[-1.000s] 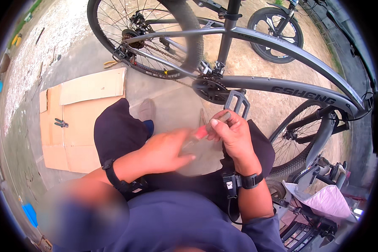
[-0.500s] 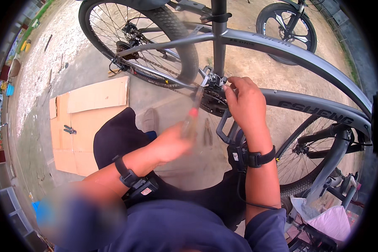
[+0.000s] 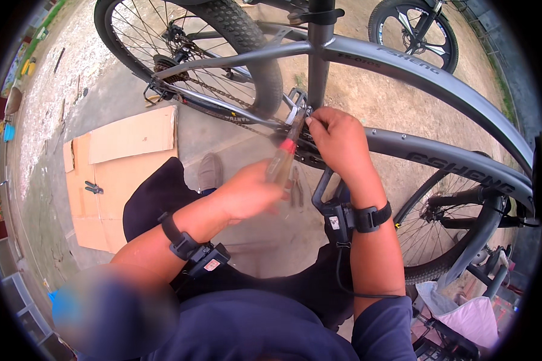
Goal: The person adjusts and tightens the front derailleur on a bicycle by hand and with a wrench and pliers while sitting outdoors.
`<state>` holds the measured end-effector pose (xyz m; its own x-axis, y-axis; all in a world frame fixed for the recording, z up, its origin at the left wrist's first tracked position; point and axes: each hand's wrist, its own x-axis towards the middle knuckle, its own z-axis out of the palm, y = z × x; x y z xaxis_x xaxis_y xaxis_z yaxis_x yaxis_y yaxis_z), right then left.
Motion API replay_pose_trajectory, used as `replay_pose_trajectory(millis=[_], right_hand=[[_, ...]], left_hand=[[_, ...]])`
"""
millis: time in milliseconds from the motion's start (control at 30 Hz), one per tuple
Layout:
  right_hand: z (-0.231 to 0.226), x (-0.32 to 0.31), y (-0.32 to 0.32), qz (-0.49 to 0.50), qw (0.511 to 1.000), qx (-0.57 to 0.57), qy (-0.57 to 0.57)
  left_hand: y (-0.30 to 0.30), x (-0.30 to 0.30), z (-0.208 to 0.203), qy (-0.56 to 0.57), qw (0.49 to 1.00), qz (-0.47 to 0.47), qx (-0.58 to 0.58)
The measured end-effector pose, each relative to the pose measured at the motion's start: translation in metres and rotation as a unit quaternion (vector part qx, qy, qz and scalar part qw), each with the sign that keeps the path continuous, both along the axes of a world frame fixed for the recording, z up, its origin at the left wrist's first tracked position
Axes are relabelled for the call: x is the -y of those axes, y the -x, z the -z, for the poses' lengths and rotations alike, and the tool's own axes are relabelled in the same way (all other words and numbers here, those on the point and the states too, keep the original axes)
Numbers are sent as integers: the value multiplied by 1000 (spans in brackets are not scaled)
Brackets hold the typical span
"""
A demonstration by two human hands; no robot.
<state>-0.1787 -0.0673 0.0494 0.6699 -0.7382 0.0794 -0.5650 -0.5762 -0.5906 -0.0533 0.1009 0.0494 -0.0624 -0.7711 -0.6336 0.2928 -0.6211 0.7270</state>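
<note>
A grey bicycle (image 3: 397, 55) stands side-on in front of me. My left hand (image 3: 247, 191), slightly blurred, is wrapped round the clear handle of a screwdriver (image 3: 279, 166) with a red collar. The screwdriver's shaft slants up to the front derailleur (image 3: 296, 110) at the foot of the seat tube; its tip is hard to make out there. Thumb and bent fingers of my right hand (image 3: 343, 141) pinch at the derailleur's right side and hide part of it. Below that hand are the chainring (image 3: 309, 157) and a crank arm (image 3: 321, 188).
Pliers (image 3: 297, 189) lie on the concrete between my feet. Left of my knee, a flattened cardboard sheet (image 3: 132, 139) carries dark-handled pliers (image 3: 93, 188). The knobbly rear wheel (image 3: 260, 66) stands at upper left. Another bicycle's wheel (image 3: 413, 37) is behind; pink cloth (image 3: 473, 322) lies at lower right.
The view has shifted a little, moving the bicycle leftward in the picture. My left hand and screwdriver have moved slightly right and up; my right hand stays at the derailleur.
</note>
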Motion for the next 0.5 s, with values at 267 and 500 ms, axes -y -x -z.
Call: replay_pose_trajectory(millis=[267,500], right_hand=[[-1,-1,0,-14,998,-21,-50],[4,1,6,-10,998,16,-54]], left_hand=[[-7,-2,9,32,999,7,32],[-13,1,2,33,995,33,91]])
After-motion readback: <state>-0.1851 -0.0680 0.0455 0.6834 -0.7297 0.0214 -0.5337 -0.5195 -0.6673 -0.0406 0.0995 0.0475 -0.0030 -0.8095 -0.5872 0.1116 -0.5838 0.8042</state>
